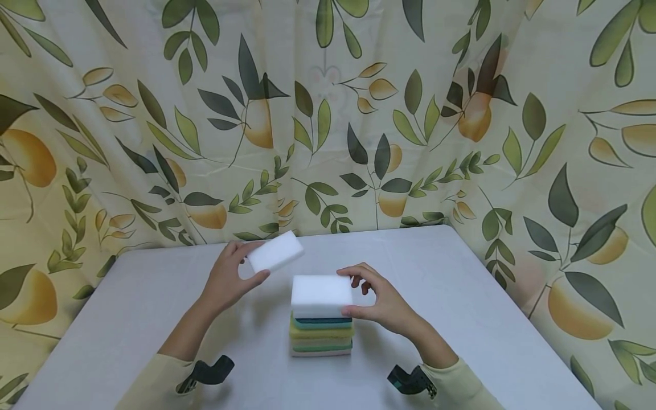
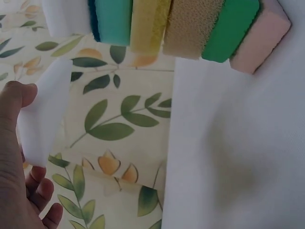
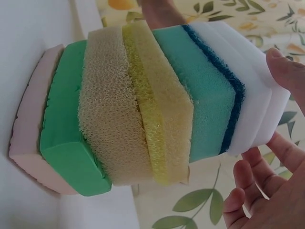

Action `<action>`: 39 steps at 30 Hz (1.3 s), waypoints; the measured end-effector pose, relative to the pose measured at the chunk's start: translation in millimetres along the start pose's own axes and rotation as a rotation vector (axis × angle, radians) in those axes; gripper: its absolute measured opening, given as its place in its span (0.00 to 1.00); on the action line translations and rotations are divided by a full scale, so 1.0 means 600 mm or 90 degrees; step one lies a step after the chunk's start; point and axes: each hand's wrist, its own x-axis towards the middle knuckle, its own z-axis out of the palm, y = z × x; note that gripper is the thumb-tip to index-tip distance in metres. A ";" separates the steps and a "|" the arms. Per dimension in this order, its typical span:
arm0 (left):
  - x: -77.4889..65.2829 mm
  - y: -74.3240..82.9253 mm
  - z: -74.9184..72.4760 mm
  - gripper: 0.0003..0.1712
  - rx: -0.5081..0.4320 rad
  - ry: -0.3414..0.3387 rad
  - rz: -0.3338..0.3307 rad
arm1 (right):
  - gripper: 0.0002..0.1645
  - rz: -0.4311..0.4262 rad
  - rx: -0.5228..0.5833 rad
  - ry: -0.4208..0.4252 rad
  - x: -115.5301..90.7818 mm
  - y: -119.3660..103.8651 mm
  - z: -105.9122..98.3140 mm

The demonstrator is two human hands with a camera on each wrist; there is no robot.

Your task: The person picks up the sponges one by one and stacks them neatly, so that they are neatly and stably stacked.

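In my left hand I hold a white sponge tilted in the air, left of a stack of sponges and above it, thumb and fingers at its edges. My right hand pinches the right side of the white block on top of the stack; a seam there suggests two white layers. Under it, in the right wrist view, come a teal sponge with a dark blue scouring layer, a yellow-and-cream sponge, a porous beige sponge, a green sponge and a pale pink sponge at the bottom.
The stack stands on a table with a white cloth. A curtain printed with leaves and fruit hangs behind the table and along its sides. Dark wrist-camera mounts sit at both sleeves.
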 end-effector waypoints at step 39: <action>-0.013 0.109 -0.022 0.34 -0.078 -0.085 0.166 | 0.35 -0.001 -0.005 -0.002 -0.001 0.000 -0.003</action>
